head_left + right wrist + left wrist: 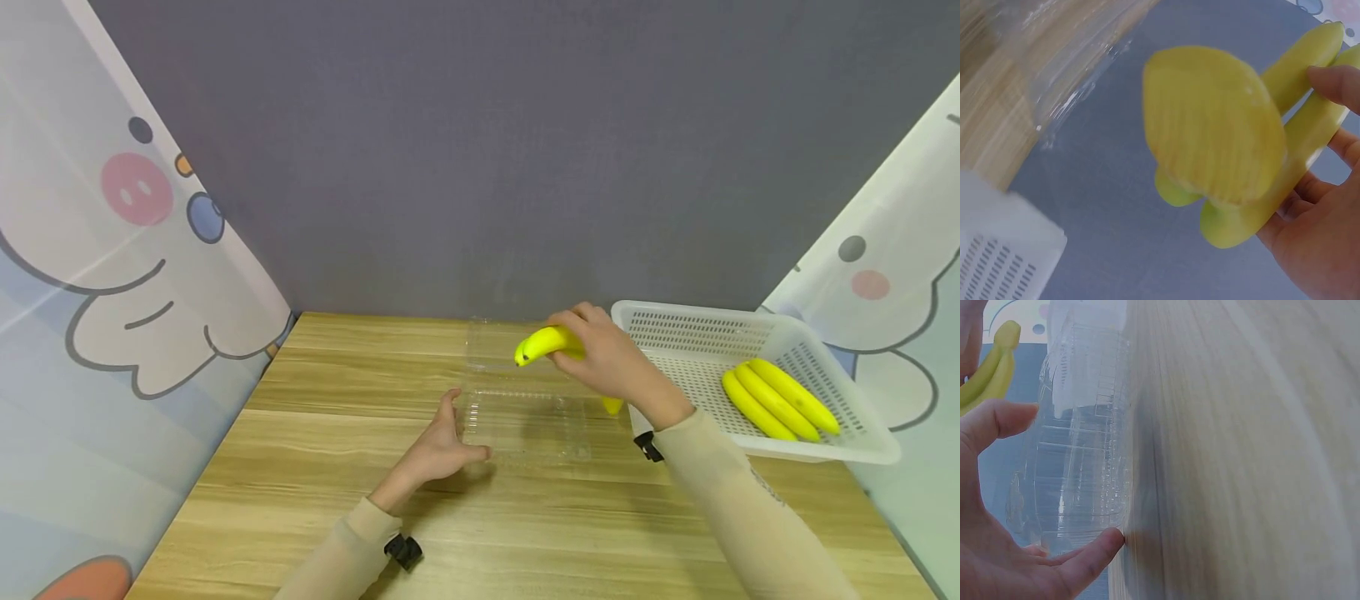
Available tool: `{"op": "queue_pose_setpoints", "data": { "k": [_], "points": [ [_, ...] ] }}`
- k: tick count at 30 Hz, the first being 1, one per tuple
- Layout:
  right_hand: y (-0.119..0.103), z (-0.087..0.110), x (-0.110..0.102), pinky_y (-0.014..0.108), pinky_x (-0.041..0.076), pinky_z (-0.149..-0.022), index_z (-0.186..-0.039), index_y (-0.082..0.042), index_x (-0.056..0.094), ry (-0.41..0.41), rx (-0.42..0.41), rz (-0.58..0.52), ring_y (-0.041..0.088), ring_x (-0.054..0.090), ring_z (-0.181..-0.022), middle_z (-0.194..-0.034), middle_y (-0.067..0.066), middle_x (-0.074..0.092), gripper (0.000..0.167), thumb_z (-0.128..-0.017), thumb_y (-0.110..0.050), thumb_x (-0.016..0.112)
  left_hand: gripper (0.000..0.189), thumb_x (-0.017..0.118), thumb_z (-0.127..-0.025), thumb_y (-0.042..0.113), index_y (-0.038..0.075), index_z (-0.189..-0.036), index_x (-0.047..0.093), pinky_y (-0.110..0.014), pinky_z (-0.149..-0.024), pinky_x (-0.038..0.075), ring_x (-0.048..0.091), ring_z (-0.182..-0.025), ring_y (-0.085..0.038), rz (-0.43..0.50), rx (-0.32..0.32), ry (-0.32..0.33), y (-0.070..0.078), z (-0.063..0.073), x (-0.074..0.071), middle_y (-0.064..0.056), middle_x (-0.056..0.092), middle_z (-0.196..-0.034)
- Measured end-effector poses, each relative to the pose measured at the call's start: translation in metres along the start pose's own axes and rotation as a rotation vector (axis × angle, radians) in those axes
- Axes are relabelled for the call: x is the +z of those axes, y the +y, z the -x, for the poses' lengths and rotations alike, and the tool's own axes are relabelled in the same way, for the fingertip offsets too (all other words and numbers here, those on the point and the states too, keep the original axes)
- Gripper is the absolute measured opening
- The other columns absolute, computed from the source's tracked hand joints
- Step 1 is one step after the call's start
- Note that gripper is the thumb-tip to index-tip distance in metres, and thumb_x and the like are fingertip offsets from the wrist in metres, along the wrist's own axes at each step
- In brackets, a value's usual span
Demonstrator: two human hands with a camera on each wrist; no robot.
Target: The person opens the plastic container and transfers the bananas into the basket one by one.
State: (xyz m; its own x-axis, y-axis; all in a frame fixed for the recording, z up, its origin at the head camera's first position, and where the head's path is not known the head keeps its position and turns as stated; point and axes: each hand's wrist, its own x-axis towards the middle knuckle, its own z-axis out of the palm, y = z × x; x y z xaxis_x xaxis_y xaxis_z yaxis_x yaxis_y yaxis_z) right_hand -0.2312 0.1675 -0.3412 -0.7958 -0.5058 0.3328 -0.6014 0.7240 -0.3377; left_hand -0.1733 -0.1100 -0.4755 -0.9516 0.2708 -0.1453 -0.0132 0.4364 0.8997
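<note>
In the head view my right hand grips yellow bananas above the right part of a clear plastic clamshell box. The right wrist view shows its thumb and fingers round the bananas, with one blurred yellow end close to the camera. A yellow tip shows below that hand. My left hand is at the box's left end, thumb and forefinger spread apart. Seen from the left wrist, a fingertip of the left hand touches the lower edge of the transparent box. The box's lid lies open behind its base.
A white perforated plastic basket stands at the right with more yellow bananas in it. The wooden table ends at a grey panel at the back. Cartoon-printed panels stand at both sides.
</note>
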Motion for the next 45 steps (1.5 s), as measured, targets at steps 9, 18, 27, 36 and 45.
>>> {"op": "queue_pose_setpoints", "data": {
  "k": [9, 18, 27, 36, 45],
  "points": [
    [0.01, 0.004, -0.011, 0.043, 0.046, -0.077, -0.125, -0.007, 0.064, -0.033, -0.054, 0.079, 0.027, 0.05, -0.092, -0.111, 0.012, 0.057, 0.034, -0.094, -0.017, 0.072, 0.117, 0.085, -0.079, 0.027, 0.008, -0.161, 0.003, -0.069, -0.105, 0.037, 0.032, -0.14, -0.057, -0.003, -0.006, 0.005, -0.001, -0.001, 0.001, -0.041, 0.02, -0.156],
    [0.024, 0.008, -0.016, 0.041, 0.045, -0.076, -0.125, -0.007, 0.065, -0.066, -0.035, 0.121, 0.026, 0.049, -0.09, -0.107, 0.01, 0.056, 0.036, -0.092, -0.016, 0.073, 0.117, 0.085, -0.079, 0.027, 0.008, -0.161, 0.003, -0.069, -0.105, 0.038, 0.033, -0.139, -0.057, -0.006, -0.005, 0.009, -0.001, -0.001, 0.001, -0.04, 0.021, -0.156],
    [0.04, 0.014, -0.021, 0.043, 0.046, -0.079, -0.129, -0.005, 0.064, -0.109, 0.002, 0.139, 0.027, 0.051, -0.092, -0.108, 0.011, 0.056, 0.04, -0.092, -0.017, 0.073, 0.115, 0.084, -0.081, 0.026, 0.008, -0.161, 0.002, -0.069, -0.105, 0.037, 0.029, -0.141, -0.057, -0.001, -0.005, -0.004, -0.002, -0.001, 0.001, -0.041, 0.018, -0.157],
    [0.055, 0.021, -0.024, 0.04, 0.042, -0.074, -0.128, -0.004, 0.063, -0.137, 0.026, 0.196, 0.024, 0.046, -0.085, -0.1, 0.009, 0.054, 0.039, -0.092, -0.017, 0.072, 0.116, 0.084, -0.081, 0.026, 0.008, -0.161, 0.002, -0.068, -0.107, 0.036, 0.027, -0.143, -0.055, 0.007, -0.006, -0.006, -0.003, 0.0, 0.001, -0.041, 0.016, -0.158],
    [0.074, 0.031, -0.026, 0.042, 0.042, -0.075, -0.127, -0.004, 0.064, -0.139, 0.042, 0.221, 0.026, 0.048, -0.085, -0.1, 0.01, 0.055, 0.039, -0.091, -0.017, 0.073, 0.116, 0.083, -0.082, 0.025, 0.007, -0.161, 0.001, -0.069, -0.105, 0.038, 0.029, -0.141, -0.057, 0.002, 0.003, -0.011, -0.003, 0.0, 0.0, -0.041, 0.017, -0.157]
  ]
}}
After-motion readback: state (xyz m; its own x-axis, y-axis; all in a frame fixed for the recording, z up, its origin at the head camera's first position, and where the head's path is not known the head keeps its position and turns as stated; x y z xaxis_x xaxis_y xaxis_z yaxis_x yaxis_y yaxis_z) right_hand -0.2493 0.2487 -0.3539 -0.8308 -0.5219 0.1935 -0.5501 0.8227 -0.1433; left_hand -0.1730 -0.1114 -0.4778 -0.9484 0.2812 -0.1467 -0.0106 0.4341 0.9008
